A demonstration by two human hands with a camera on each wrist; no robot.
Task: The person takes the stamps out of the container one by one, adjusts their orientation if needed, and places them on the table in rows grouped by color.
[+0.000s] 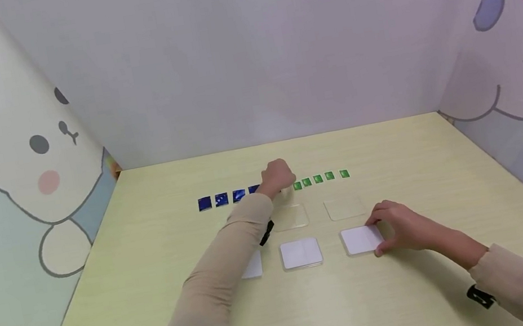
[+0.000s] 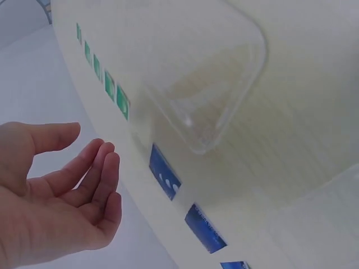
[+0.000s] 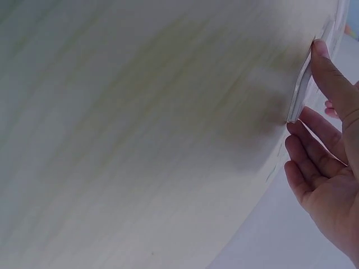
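Observation:
My left hand [image 1: 278, 176] reaches to the far row of small squares, between the blue squares [image 1: 221, 199] and the green squares [image 1: 318, 179]. Its fingers are loosely bent, and nothing shows between them in the left wrist view. My right hand [image 1: 401, 225] holds the right edge of a flat, rounded clear case with white contents [image 1: 360, 240], thumb at the near side and fingers at the far side. In the right wrist view the case [image 3: 301, 89] appears edge-on between thumb and fingers.
Another white-filled case [image 1: 301, 253] lies in the middle, and a third [image 1: 253, 267] is partly behind my left sleeve. Two clear, rounded pieces [image 1: 344, 208] lie between the cases and the small squares. Printed panels stand around the pale table [image 1: 393, 153].

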